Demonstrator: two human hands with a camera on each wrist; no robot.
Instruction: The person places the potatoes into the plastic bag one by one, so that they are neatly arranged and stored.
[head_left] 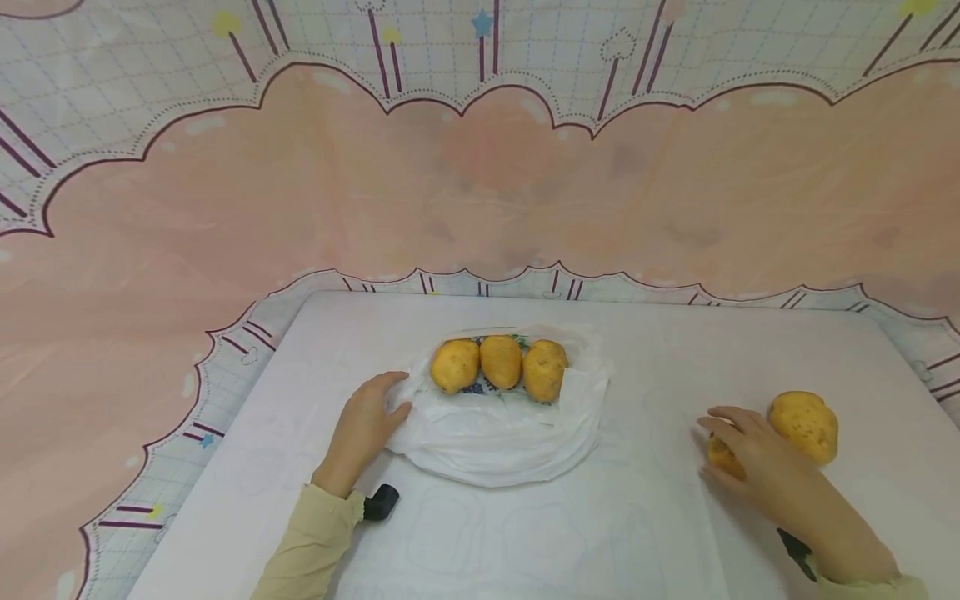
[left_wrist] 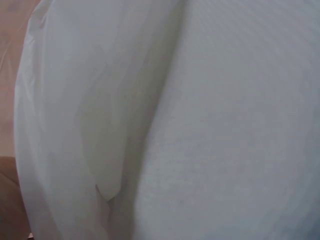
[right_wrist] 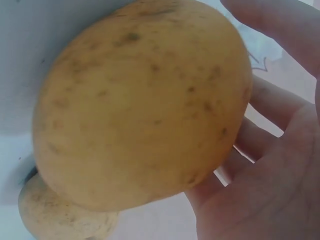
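Three yellow potatoes [head_left: 501,362] lie side by side on a white plastic bag [head_left: 495,454], with a blue and green pattern showing beneath them. At the bag's left edge, my left hand [head_left: 367,425] touches the plastic, thumb and fingers spread apart. In the left wrist view, the bag's film [left_wrist: 65,115] fills the left side, and most of that hand is hidden. On the right, my right hand [head_left: 765,458] curls its fingers and thumb round a potato [right_wrist: 145,105]. Its fingertips are hidden behind it in the right wrist view. Another potato [head_left: 804,427] lies beside that hand.
A white-covered table [head_left: 525,550] carries everything. Behind it hangs a pink and white patterned cloth [head_left: 480,200], which also shows along the table's sides. A black strap piece [head_left: 381,502] sticks out at the left wrist.
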